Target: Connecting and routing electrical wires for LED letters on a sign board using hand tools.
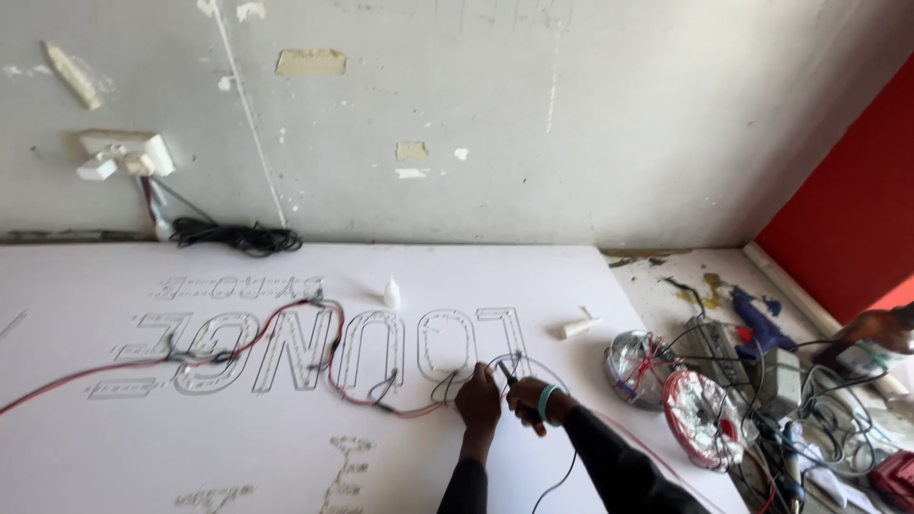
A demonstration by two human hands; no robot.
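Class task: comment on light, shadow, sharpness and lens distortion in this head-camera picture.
Head view: soft, even daylight, no harsh glare on the white board; faint shadows under the left hand and right hand; the board's far edge bows, showing wide-angle distortion; the wire clutter at right stays fairly sharp.

Bright even daylight, soft faint shadows, wide-angle bending at edges, slight softness

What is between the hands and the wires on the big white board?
Nothing visible. The left hand rests right on the wires by the outlined letters, and the right hand holds a dark tool whose tip meets the same spot. The white board lies bare around them.
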